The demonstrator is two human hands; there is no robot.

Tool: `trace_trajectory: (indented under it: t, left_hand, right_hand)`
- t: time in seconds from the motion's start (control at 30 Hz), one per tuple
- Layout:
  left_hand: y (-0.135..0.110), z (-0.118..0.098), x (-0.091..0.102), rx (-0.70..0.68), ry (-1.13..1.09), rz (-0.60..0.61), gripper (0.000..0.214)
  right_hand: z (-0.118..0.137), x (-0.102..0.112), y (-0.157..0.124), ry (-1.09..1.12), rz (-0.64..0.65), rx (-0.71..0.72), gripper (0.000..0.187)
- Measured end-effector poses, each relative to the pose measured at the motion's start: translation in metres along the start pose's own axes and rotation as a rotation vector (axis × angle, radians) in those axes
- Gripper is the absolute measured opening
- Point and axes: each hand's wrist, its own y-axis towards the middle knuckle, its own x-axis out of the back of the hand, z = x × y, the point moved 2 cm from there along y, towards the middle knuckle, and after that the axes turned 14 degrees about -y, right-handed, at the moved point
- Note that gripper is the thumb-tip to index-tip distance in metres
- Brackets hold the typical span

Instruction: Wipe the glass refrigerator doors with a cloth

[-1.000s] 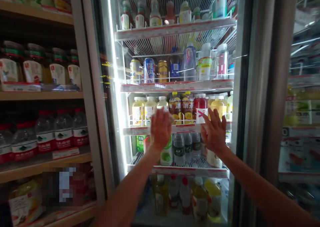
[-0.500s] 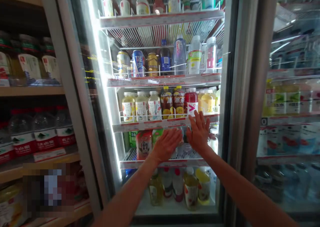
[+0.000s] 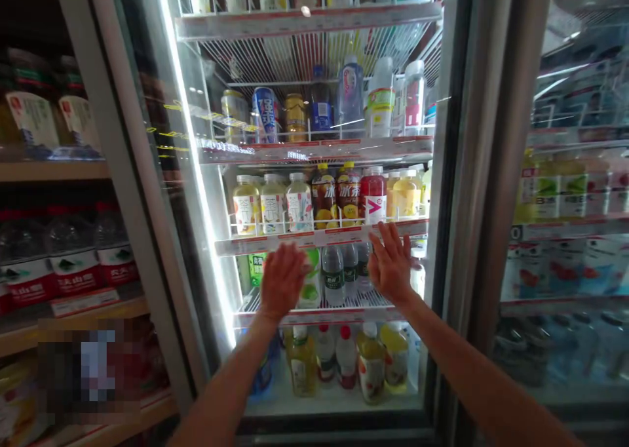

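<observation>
Both my hands are raised flat in front of a lit drinks fridge point(image 3: 445, 172). My left hand point(image 3: 282, 280) is open, fingers up, over the low wire shelf point(image 3: 319, 316), hiding part of a green-and-white bottle point(image 3: 310, 283). My right hand point(image 3: 392, 263) is open with fingers spread, just under the price rail of the juice shelf point(image 3: 319, 237), beside dark water bottles point(image 3: 334, 275). Neither hand holds anything. Whether the palms touch a glass pane I cannot tell.
Upper shelves carry cans point(image 3: 265, 114) and tall bottles point(image 3: 379, 103); yellow and red juice bottles point(image 3: 372, 194) fill the middle. More bottles point(image 3: 371, 368) stand on the fridge floor. Wooden shelving point(image 3: 54, 170) with water bottles is at left, a second fridge door point(image 3: 580, 172) at right.
My left hand slid left, uncovering the water bottles. My right hand rose slightly toward the juice shelf rail. The view shifted, so the fridge sits a little further left.
</observation>
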Motion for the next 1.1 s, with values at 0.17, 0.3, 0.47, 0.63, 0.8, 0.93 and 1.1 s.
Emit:
trace_trajectory:
  t: [0.17,0.3,0.47,0.63,0.8,0.93,1.1]
  left_hand:
    - [-0.016,0.026,0.018,0.618,0.15,-0.419,0.049]
    - [-0.01,-0.029,-0.021,0.059,-0.054,0.075,0.045]
    - [-0.024,0.02,0.01,0.403,0.064,-0.115,0.046]
    - [-0.017,0.02,0.012,0.624,0.173,-0.364,0.051]
    - [0.004,-0.001,-0.007,0.241,0.021,-0.008,0.048]
    - [0.015,0.015,0.005,0.589,0.161,-0.34,0.055]
    - [0.034,-0.026,-0.024,0.384,0.015,0.062,0.056]
  right_hand:
    - [0.006,-0.001,-0.006,-0.03,0.001,-0.055,0.057]
    - [0.002,0.0,-0.01,-0.007,-0.005,-0.036,0.054]
    - [-0.004,0.001,-0.02,0.045,0.009,0.01,0.057]
    - [0.001,-0.001,-0.024,0.034,-0.006,-0.042,0.059]
    - [-0.007,-0.001,-0.029,0.064,-0.033,0.024,0.06]
    - [0.007,0.014,-0.022,0.175,-0.018,-0.017,0.055]
    - [0.071,0.037,0.008,0.666,0.009,0.142,0.056]
